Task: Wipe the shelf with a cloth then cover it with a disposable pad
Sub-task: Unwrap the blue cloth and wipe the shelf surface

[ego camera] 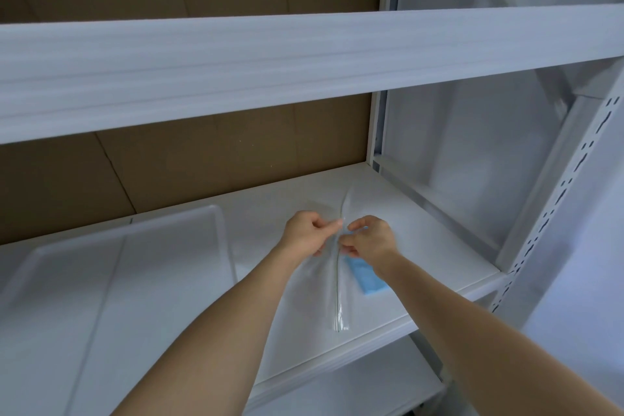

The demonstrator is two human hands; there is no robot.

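Left hand (309, 235): I see it pinching the clear plastic bag (332, 284) at its top.
Right hand (369, 240): pinching the same bag opposite.
Blue pad (366, 277): on the shelf (439, 243), beneath the bag.
Tray (128, 267): left.

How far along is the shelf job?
Wiping can't be confirmed; a blue cloth lies on the shelf. In hand: left hand and right hand pinch a clear plastic sheet, apparently the pad, still creased. Left: spreading it flat.

Legible markings: none.
No text, label, brand, number or sign can be read on any surface in view.
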